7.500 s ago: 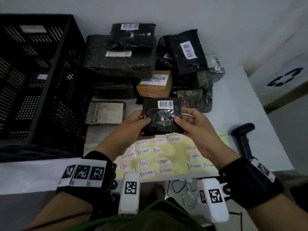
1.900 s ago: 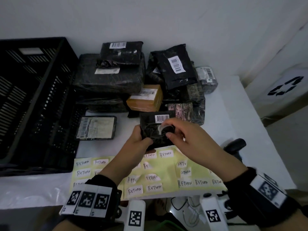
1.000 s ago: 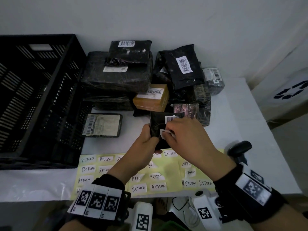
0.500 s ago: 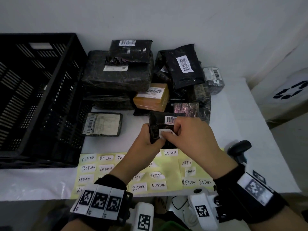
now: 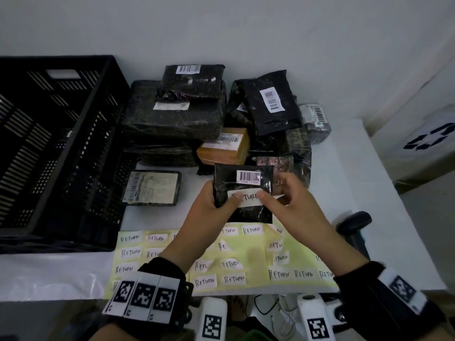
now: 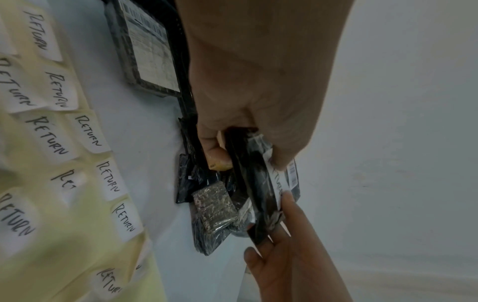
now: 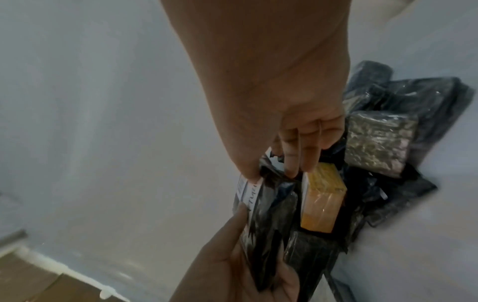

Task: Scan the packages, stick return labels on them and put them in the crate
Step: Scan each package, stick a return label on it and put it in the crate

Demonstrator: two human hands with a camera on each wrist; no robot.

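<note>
A small black package (image 5: 243, 212) with a barcode sticker (image 5: 248, 177) is held up over the table between both hands. A white RETURN label (image 5: 247, 198) lies flat across its front, below the barcode. My left hand (image 5: 221, 203) grips the package's left edge, thumb on the label's left end. My right hand (image 5: 269, 198) pinches the right edge, thumb on the label's right end and fingers behind. The left wrist view shows the package (image 6: 248, 183) edge-on with the label (image 6: 276, 183) on it. The right wrist view shows the same package (image 7: 261, 204).
A black slatted crate (image 5: 49, 143) stands at the left. A yellow sheet of RETURN labels (image 5: 246, 254) lies at the table's front edge. Several wrapped packages (image 5: 172, 114) and an orange box (image 5: 224, 148) are piled behind. A flat package (image 5: 152, 188) lies by the crate. A black scanner (image 5: 354, 225) stands at the right.
My right hand brought a label onto the package front and laid it down. Both thumbs have since slid apart to its ends, so the word RETURN now shows.
</note>
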